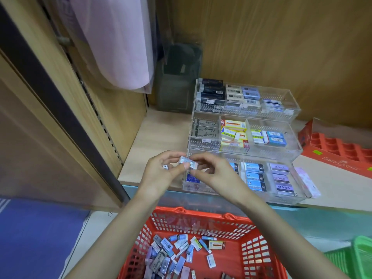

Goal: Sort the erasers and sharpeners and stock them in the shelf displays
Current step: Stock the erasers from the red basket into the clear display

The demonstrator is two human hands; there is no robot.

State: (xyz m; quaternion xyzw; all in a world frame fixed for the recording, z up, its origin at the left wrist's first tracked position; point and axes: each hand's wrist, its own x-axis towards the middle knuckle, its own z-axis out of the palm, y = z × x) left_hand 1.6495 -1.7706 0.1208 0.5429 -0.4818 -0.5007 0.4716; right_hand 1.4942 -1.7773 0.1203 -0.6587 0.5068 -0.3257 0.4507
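A clear three-tier acrylic display (293,156) stands on the wooden shelf, its compartments filled with boxed erasers. In front of its lowest tier, my left hand (161,170) and my right hand (213,172) together pinch a small wrapped eraser (187,163). My left hand also holds another small white item against its palm. Below, a red plastic basket (251,238) holds several loose erasers and sharpeners (173,256).
A red Faber-Castell tray box (338,152) lies on the shelf at the right. A pink packet (308,182) leans beside the display. A green basket (360,256) sits at the lower right. Purple cloth (112,41) hangs at the upper left, above a dark pouch (177,81).
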